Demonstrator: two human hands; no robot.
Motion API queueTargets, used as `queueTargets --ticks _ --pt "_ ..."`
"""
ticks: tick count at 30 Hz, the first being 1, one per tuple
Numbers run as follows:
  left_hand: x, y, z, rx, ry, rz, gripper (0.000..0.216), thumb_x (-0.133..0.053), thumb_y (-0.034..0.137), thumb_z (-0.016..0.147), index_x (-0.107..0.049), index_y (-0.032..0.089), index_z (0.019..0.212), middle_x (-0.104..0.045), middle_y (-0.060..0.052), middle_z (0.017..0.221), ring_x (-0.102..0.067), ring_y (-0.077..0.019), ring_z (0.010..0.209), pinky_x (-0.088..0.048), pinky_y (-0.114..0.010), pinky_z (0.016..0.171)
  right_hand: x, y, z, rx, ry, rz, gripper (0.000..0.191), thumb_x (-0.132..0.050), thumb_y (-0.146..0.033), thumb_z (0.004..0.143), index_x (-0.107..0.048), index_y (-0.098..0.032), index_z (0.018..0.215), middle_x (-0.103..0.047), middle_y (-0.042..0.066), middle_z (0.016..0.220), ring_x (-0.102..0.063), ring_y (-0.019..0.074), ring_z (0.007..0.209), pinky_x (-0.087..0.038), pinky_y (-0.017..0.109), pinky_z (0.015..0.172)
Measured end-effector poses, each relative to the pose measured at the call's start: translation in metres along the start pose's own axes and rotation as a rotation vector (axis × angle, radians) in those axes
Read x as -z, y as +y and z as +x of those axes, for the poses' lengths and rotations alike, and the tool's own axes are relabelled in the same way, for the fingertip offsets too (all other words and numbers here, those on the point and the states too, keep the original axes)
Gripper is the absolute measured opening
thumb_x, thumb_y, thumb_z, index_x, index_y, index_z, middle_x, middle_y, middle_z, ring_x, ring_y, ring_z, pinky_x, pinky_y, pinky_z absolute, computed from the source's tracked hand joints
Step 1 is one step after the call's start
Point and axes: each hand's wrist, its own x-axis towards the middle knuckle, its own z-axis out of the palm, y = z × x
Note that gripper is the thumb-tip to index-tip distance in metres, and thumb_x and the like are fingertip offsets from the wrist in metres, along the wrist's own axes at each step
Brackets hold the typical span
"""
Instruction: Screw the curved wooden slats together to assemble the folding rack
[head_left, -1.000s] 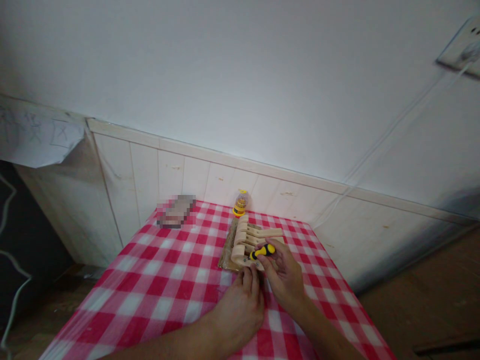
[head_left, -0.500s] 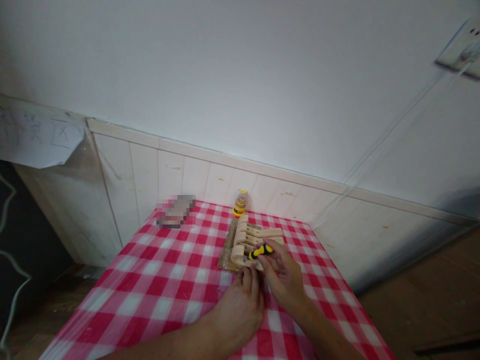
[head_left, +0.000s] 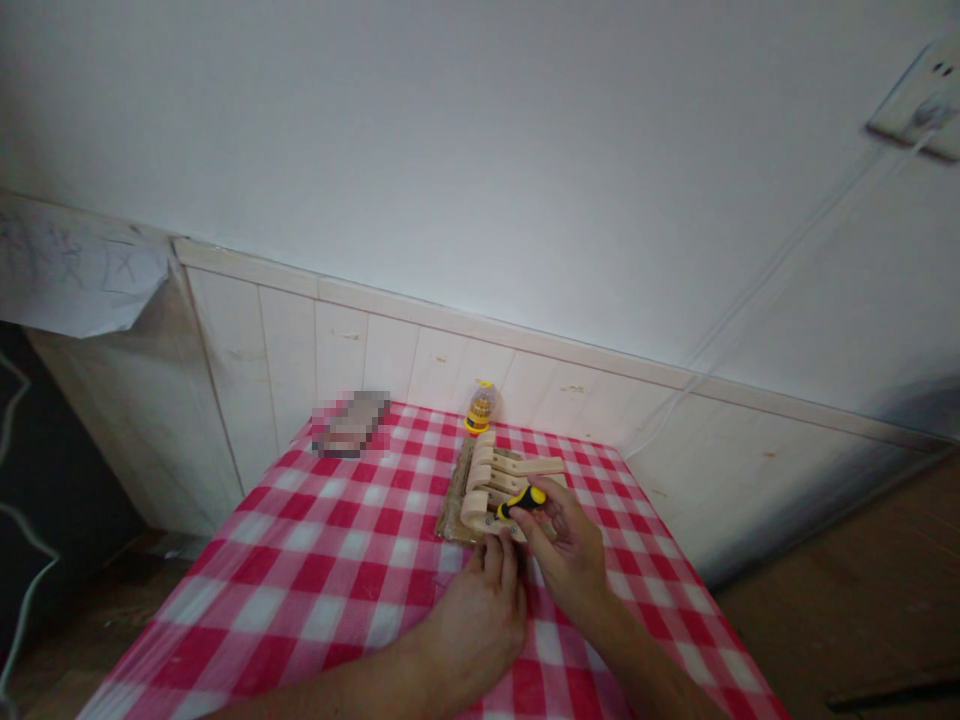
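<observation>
Yellow-and-black screwdriver [head_left: 523, 501] sits in the right hand [head_left: 570, 555], fingers closed round its handle, tip pointing left and down onto the wooden assembly [head_left: 491, 485] w/ pale slats on a darker wood base. Left hand [head_left: 480, 620] rests palm-down on the worktop [head_left: 322, 580] just beside the right one, fingertips [head_left: 495, 545] touching the near edge of the assembly; it holds nothing I can see, fingers together and lightly bent. Assembly lies flat on the red-and-white checked cloth, near the far right part of the worktop, directly ahead of both hands. Behind it, close to the wall panelling [head_left: 360, 350], stands a small clear jar w/ yellow lid & base [head_left: 480, 407]; contents too small to tell. Further left on the cloth, a blurred-out object [head_left: 350, 424], well apart from the hands
</observation>
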Motion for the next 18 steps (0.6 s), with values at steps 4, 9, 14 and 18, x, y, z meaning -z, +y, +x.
queueTargets --ticks 4,9,14,18 --pt "0.001 0.001 -0.001 -0.001 -0.015 -0.007 0.035 -0.062 0.029 0.099 -0.076 0.002 0.117 -0.07 -0.032 0.129 -0.072 -0.0415 0.117 -0.053 -0.054 0.094 0.0 0.001 -0.001 0.002 0.015 0.007 0.029 -0.076 -0.031 0.092 -0.074 -0.027 0.121 -0.084 0.006 0.107 -0.083 0.0242 0.094 -0.07 0.036 0.08" --pt "0.0 0.002 -0.001 0.001 -0.05 -0.026 0.036 -0.062 0.028 0.1 -0.074 0.001 0.12 -0.068 -0.035 0.131 -0.07 -0.0423 0.119 -0.053 -0.054 0.094 0.007 0.004 0.002 0.038 0.091 -0.061 0.031 -0.073 -0.029 0.094 -0.072 -0.027 0.125 -0.082 0.008 0.112 -0.082 0.0242 0.094 -0.07 0.037 0.081" --pt "0.0 0.002 -0.002 0.016 -0.069 -0.022 0.034 -0.061 0.027 0.1 -0.073 0.003 0.122 -0.067 -0.034 0.134 -0.069 -0.0409 0.121 -0.053 -0.054 0.095 0.02 0.002 0.007 0.059 0.088 -0.132 0.034 -0.069 -0.031 0.096 -0.07 -0.027 0.129 -0.082 0.009 0.109 -0.081 0.0251 0.094 -0.07 0.038 0.083" --pt "0.0 0.002 -0.002 0.011 -0.075 -0.013 0.032 -0.061 0.028 0.1 -0.075 0.004 0.116 -0.067 -0.034 0.134 -0.071 -0.0409 0.119 -0.054 -0.052 0.093 0.022 0.001 0.009 0.086 0.059 -0.176 0.033 -0.068 -0.031 0.096 -0.071 -0.027 0.129 -0.083 0.008 0.105 -0.082 0.0247 0.09 -0.07 0.038 0.082"
